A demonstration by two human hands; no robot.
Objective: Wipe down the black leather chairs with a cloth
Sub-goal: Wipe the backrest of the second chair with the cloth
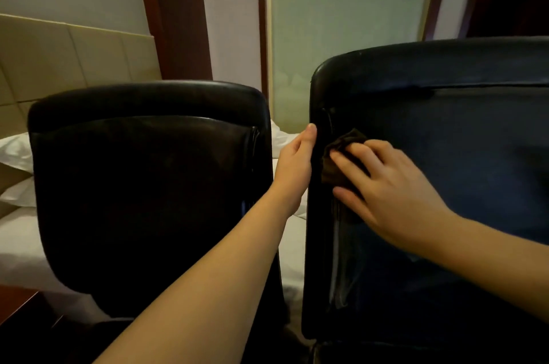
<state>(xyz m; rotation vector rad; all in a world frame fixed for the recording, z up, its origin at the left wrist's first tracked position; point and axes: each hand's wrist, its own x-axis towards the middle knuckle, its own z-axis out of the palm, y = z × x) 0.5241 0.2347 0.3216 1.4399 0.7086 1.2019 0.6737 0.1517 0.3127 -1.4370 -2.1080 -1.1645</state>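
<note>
A: Head view. Where is the cloth (341, 155)?

B: Dark brown, bunched, flat against the back of the right chair (445, 185), just inside its left edge. The right hand (383, 185) lies over it, fingers straight and spread, pressing it to the leather. No curl round it; the palm covers its right part, and cloth shows past the fingertips up and to the left.

A: Left hand (297, 161)?

B: On the outer left edge of that same chair back. The thumb lies up along the edge; the fingers go behind the edge, out of sight, so it seems to grasp the edge, though I cannot tell for sure.

A: Orientation of the cloth?

B: The visible part runs roughly up and down, along the chair's side seam. Its top corner points up and right.

A: Surroundings?

B: Left chair (148, 185) stands beside it, apart, black and glossy, untouched. White bedding (17, 232) behind both. Tan padded headboard (74, 60) at left, red-brown wooden trim (175, 12), and a frosted glass panel (341, 21). Dim light.
</note>
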